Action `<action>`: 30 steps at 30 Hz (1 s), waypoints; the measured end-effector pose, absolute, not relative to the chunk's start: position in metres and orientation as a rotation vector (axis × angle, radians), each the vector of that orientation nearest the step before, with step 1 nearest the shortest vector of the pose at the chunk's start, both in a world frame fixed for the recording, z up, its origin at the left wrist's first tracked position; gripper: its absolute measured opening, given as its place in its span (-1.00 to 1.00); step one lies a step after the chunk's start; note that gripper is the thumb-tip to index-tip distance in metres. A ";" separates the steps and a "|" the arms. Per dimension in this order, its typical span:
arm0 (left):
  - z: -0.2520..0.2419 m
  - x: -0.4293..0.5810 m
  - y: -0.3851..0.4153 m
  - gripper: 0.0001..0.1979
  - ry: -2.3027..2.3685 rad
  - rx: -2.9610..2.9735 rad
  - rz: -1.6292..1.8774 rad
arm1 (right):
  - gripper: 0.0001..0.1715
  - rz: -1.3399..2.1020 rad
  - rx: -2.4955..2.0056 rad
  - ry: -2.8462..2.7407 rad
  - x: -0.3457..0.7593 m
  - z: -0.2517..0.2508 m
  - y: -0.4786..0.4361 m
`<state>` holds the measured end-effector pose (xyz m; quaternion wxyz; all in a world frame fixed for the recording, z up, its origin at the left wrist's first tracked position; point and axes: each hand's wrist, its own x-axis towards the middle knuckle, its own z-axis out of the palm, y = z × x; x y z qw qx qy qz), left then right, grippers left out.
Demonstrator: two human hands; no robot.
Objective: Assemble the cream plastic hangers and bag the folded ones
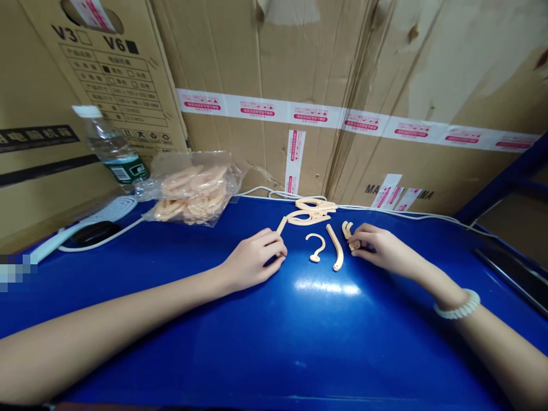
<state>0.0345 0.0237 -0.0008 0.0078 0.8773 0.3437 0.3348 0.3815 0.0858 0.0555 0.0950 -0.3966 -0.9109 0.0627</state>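
You're at a makeshift work corner, in a storeroom or small workshop; you can't settle which from here. Cardboard cartons [257, 57], some sealed with printed tape [278, 111], rise behind and left of your blue tabletop [257, 348], where loose hanger parts [337, 248] lie near a clear bag [197, 191] of similar pieces.

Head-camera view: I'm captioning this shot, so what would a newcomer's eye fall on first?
Probably the glossy blue tabletop across the lower half, where the bare left hand holds a slim beige strip and the bare right hand pinches a small beige piece. Between the hands lies a beige hook shaped like a question mark. Behind the tabletop, white tape with red print crosses tall brown cardboard.
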 end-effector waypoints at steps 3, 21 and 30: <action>0.000 0.035 0.023 -0.88 1.082 2.750 1.055 | -0.72 0.105 -1.221 -2.643 0.385 0.055 0.089; 0.009 0.049 0.004 -0.31 0.755 2.780 0.494 | -0.78 -0.090 -0.901 -2.670 0.334 0.046 0.040; 0.011 0.049 0.004 -0.37 0.835 2.767 0.525 | -0.75 1.813 -0.299 -2.213 0.303 0.071 -0.062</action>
